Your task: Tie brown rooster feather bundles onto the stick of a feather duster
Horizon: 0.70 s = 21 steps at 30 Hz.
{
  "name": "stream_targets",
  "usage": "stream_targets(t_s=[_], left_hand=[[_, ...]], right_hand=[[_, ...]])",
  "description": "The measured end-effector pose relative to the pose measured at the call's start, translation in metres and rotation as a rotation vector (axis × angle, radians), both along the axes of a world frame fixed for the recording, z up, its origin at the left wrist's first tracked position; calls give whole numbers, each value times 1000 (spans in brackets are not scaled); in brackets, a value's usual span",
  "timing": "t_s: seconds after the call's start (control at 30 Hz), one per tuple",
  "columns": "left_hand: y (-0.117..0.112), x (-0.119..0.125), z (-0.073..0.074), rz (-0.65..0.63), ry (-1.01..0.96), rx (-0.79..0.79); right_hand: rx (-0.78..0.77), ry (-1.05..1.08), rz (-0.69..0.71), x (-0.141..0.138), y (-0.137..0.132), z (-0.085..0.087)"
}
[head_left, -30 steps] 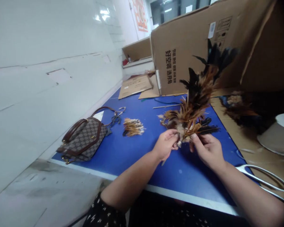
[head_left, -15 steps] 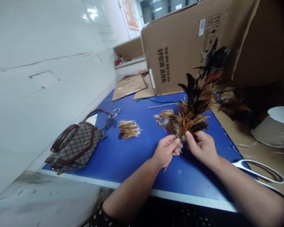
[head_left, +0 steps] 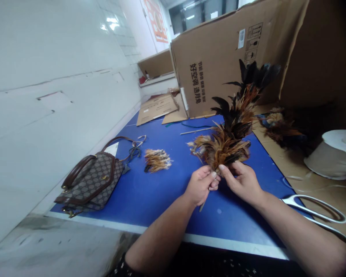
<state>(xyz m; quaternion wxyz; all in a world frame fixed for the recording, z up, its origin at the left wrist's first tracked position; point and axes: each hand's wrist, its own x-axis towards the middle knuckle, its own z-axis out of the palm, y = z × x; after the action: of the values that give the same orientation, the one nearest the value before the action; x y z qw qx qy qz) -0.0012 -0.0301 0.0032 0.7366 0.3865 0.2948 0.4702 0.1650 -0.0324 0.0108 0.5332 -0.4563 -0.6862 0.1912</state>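
Observation:
A feather duster (head_left: 233, 127) with brown and black feathers leans up and to the right in front of me, above the blue tabletop. My left hand (head_left: 202, 184) is closed around its thin stick, the end of which sticks out below the fingers. My right hand (head_left: 242, 181) pinches the lowest feathers between thumb and fingers, right beside the left fingertips. The exact spot under the fingertips is hidden. To the left, a small pile of loose brown and white feathers (head_left: 157, 160) lies on the blue tabletop (head_left: 161, 196).
A patterned handbag (head_left: 93, 181) lies at the left table edge. Scissors (head_left: 314, 207) and a spool of ribbon (head_left: 331, 157) lie at the right. More dark feathers (head_left: 285, 127) rest on cardboard. A big cardboard box (head_left: 213, 69) stands behind. A thin stick (head_left: 194, 131) lies beyond the duster.
The duster's top has swung slightly left and down, more upright now. Both hands have shifted a little to the left and keep their hold. The loose pile has not moved.

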Motion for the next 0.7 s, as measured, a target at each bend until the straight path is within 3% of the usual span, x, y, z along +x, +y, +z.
stream_targets(t_s=[0.17,0.3,0.53,0.7], left_hand=[[5,-9,8,85,-47,10],[11,-21,13,144,-77,47],[7,-17,9,41,-26,1],[-2,-5,3,-38,31,7]], right_hand=[[-99,147,-20,8,1,5],[-144,124,2,10,8,-1],[-221,176,163,-2,5,7],[-230,90,56,2,4,8]])
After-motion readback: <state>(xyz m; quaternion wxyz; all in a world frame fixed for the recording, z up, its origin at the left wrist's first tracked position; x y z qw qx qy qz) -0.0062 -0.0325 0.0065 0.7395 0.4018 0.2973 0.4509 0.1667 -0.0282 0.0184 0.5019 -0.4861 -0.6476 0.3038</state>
